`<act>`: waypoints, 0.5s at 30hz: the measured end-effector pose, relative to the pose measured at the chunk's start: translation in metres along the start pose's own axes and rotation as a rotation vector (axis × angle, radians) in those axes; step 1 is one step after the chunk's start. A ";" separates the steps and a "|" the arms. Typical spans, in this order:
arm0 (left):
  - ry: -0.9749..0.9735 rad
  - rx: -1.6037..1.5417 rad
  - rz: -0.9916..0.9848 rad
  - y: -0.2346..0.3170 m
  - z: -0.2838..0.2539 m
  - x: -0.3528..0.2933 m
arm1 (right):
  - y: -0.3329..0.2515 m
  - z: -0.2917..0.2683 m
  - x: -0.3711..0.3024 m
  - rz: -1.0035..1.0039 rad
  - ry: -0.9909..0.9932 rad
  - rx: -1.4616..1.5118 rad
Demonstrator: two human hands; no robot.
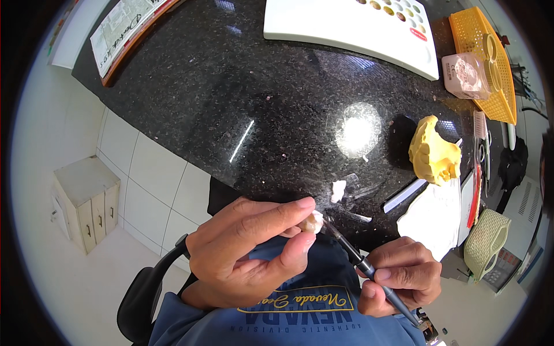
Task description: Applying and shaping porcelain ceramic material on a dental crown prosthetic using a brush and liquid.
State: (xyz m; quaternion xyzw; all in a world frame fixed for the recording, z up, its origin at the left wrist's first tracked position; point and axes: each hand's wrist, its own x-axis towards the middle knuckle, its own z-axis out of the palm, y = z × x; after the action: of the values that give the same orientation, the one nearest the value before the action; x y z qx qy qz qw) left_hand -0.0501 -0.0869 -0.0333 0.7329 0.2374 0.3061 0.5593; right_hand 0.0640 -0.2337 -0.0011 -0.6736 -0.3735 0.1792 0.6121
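Between the thumb and fingers of my left hand is a small tooth-coloured piece, shiny and whitish, partly covered by the fingertips. My right hand grips a slim dark pen-shaped tool with grey bands. Its thin tip points up and left, right beside the piece; whether they touch I cannot tell. Just beyond my hands, a small white lump lies on the black speckled table. Farther right stands a yellow dental cast, arch-shaped.
A white palette with coloured wells lies at the far side. On the right are a yellow basket, a pink-filled clear jar, a white cloth or paper, a pale woven basket and a grey machine. A framed sign stands far left.
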 end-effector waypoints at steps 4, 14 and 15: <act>-0.009 0.016 -0.011 0.000 0.000 -0.001 | 0.001 -0.001 0.000 -0.004 0.006 0.001; -0.002 0.018 -0.010 0.000 0.001 0.001 | 0.001 0.000 0.001 -0.020 -0.009 -0.016; 0.005 0.011 0.005 -0.001 0.001 0.002 | 0.001 0.000 0.001 -0.020 -0.008 -0.017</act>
State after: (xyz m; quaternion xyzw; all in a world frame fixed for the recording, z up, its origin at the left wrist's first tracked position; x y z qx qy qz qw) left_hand -0.0483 -0.0859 -0.0341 0.7358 0.2385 0.3081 0.5539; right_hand 0.0645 -0.2328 -0.0018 -0.6741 -0.3843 0.1728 0.6066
